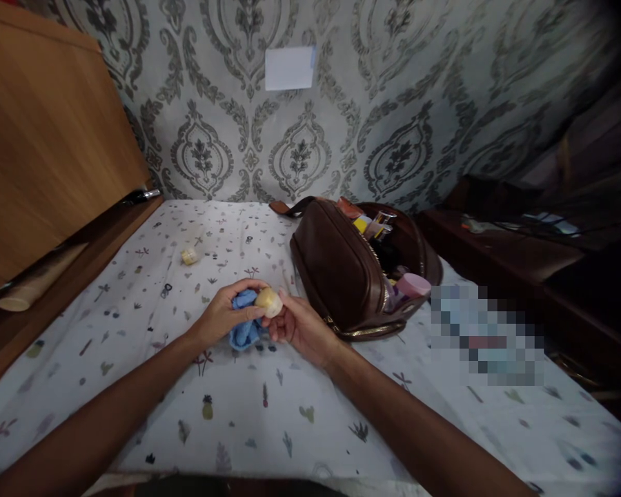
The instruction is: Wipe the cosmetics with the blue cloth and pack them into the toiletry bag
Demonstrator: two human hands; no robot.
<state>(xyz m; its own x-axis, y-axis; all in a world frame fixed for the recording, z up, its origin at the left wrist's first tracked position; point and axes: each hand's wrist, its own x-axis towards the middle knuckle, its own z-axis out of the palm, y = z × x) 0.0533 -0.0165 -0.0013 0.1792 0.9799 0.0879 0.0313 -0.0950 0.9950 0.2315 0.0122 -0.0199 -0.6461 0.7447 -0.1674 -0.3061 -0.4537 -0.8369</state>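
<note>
A small round item (268, 302), yellowish with a pale side and like a little jar or bottle, is pinched between both hands above the table. My left hand (228, 308) is closed on a crumpled blue cloth (245, 331), its thumb also against the yellowish item. From the other side, the thumb and fingers of my right hand (305, 330) grip the same item. Part of the cloth hangs below the left fingers. Some of the item is hidden by the fingertips.
An unzipped brown leather bag (336, 269) lies right of my hands, a pink-lidded jar (412, 284) and other items inside. A small clear-and-yellow object (189, 256) rests on the patterned tablecloth (248, 428). A blurred-out object (486, 338) lies right. A wooden panel (46, 124) stands left.
</note>
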